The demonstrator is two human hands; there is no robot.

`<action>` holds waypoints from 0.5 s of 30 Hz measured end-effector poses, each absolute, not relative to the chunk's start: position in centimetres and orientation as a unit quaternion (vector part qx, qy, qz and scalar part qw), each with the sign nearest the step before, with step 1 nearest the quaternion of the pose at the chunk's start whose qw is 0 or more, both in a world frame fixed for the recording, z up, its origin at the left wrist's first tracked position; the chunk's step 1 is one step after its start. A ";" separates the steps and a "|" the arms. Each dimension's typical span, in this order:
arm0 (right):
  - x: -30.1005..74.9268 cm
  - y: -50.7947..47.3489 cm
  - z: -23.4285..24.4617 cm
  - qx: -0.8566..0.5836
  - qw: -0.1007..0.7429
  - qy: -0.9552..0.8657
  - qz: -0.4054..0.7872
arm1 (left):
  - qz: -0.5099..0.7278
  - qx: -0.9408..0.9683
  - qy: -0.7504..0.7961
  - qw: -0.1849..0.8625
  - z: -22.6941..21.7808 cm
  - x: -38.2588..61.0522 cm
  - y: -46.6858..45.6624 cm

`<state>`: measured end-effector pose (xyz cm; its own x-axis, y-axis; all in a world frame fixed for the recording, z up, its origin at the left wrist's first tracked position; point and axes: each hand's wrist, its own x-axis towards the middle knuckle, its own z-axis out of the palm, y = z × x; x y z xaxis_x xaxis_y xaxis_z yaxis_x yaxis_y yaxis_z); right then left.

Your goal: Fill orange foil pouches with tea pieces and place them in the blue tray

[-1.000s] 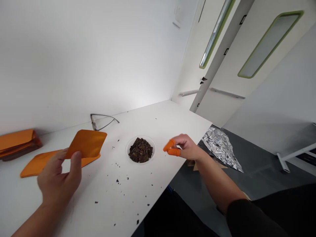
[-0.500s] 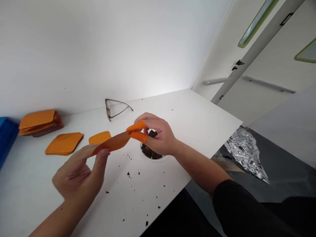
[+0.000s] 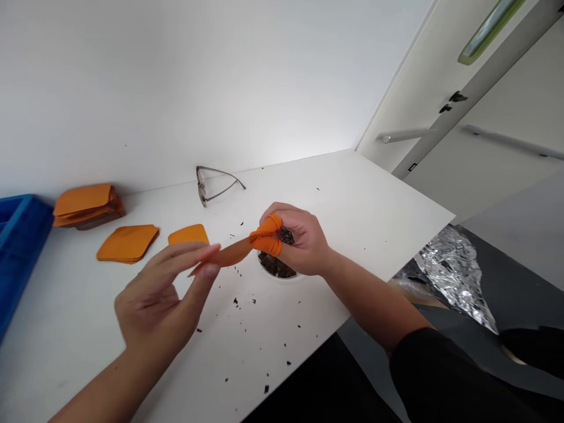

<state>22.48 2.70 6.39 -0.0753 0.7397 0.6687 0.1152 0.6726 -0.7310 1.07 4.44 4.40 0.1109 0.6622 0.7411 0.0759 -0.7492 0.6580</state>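
Note:
My left hand (image 3: 156,305) and my right hand (image 3: 302,244) hold a thin orange sheet (image 3: 229,254) between them, seen nearly edge-on above the white table. The left thumb and fingers pinch one end. Two orange finger cots (image 3: 268,235) on my right thumb and forefinger grip the other end. Under my right hand sits a round bowl of dark chunks (image 3: 275,265), mostly hidden. Nearby on the table lies a single orange sheet (image 3: 188,235), with a small pile of orange sheets (image 3: 127,243) to its left.
The white table (image 3: 352,194) is dotted with dark crumbs (image 3: 247,305) and meets a wall at the back. Metal-framed glasses (image 3: 211,185), a stack of orange sheets (image 3: 86,204) and a blue crate (image 3: 20,252) stand left. Crumpled foil (image 3: 453,276) lies beyond the right edge.
My right hand has moved over the bowl and taken the orange sheet's far end, so both hands hold it. The sheet now shows nearly edge-on. The view has turned left, showing more of the blue crate.

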 end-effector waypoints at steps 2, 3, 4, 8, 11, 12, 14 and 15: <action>22.4 2.7 6.3 -0.302 0.609 -0.694 0.237 | 0.614 0.704 0.289 0.210 4.7 1.1 4.2; 22.3 2.7 6.3 -0.295 0.614 -0.694 0.233 | 0.617 0.698 0.305 0.196 4.8 1.1 4.1; 22.2 2.6 6.1 -0.288 0.617 -0.694 0.235 | 0.618 0.690 0.326 0.191 4.8 1.0 4.0; 21.1 2.2 5.3 -0.272 0.619 -0.685 0.271 | 0.612 0.668 0.363 0.219 4.6 0.9 3.3; 20.1 1.9 4.7 -0.265 0.616 -0.680 0.297 | 0.619 0.674 0.331 0.231 4.5 1.0 2.9; 19.8 1.8 4.5 -0.262 0.618 -0.679 0.298 | 0.619 0.677 0.325 0.231 4.4 1.1 2.8; 19.5 1.7 4.3 -0.260 0.624 -0.676 0.293 | 0.607 0.684 0.330 0.234 4.4 1.2 2.7; 19.4 1.7 4.2 -0.261 0.628 -0.674 0.290 | 0.603 0.685 0.332 0.239 4.4 1.3 2.6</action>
<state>19.42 1.70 4.25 -0.0759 0.7152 0.6948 -0.0118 0.6961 -0.7178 1.26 2.63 4.38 0.0520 0.7425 0.6678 0.1659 -0.6659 0.7274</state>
